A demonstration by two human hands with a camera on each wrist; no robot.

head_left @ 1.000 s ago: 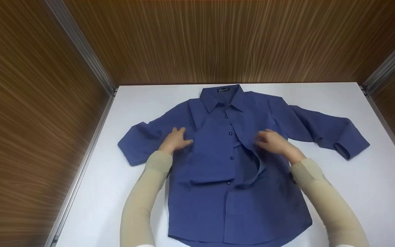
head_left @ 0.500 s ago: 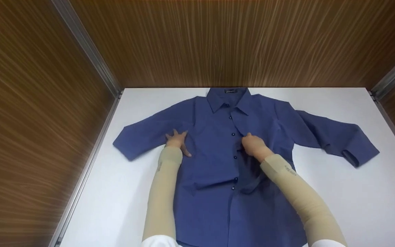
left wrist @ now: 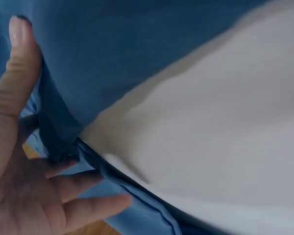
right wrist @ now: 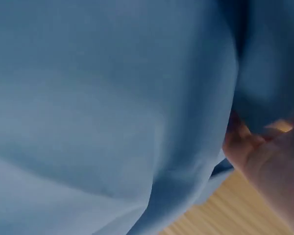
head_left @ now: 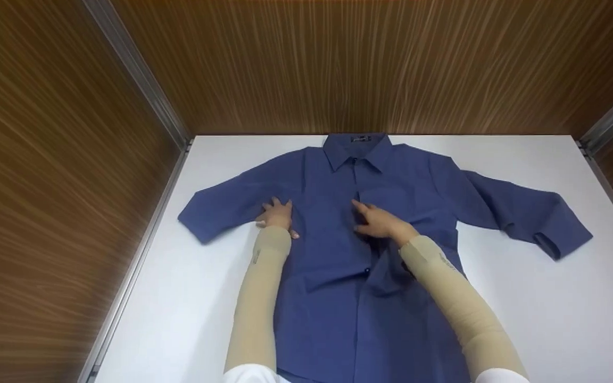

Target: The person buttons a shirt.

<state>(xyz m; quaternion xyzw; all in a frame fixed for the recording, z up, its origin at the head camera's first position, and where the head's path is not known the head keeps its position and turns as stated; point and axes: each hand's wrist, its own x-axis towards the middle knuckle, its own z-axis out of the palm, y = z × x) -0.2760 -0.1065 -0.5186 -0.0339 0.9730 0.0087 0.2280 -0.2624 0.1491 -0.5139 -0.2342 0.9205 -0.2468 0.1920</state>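
A dark blue button-up shirt (head_left: 322,244) lies front up, its collar (head_left: 338,154) toward the back wall. My left hand (head_left: 277,215) rests at the armpit beside the left-lying sleeve (head_left: 237,191). In the left wrist view, thumb and fingers of the left hand (left wrist: 19,200) are spread against the cloth. Over the front opening is my right hand (head_left: 381,223), its fingers extended and thumb apart, touching the placket. Cloth partly hides the fingertips of the right hand (right wrist: 272,159) in the right wrist view. A dark button (head_left: 367,270) shows below it.
The shirt lies on a white table (head_left: 168,298). A wood-grain panel (head_left: 370,64) stands behind it, with another panel (head_left: 61,202) at the left. The right-lying sleeve (head_left: 530,207) is bent, its cuff opening (head_left: 547,244) toward the front.
My left hand settled at the armpit and the left-lying sleeve straightened. The right hand moved left, gripped the placket edge, drew it across the buttons, and now has its fingers extended over it.
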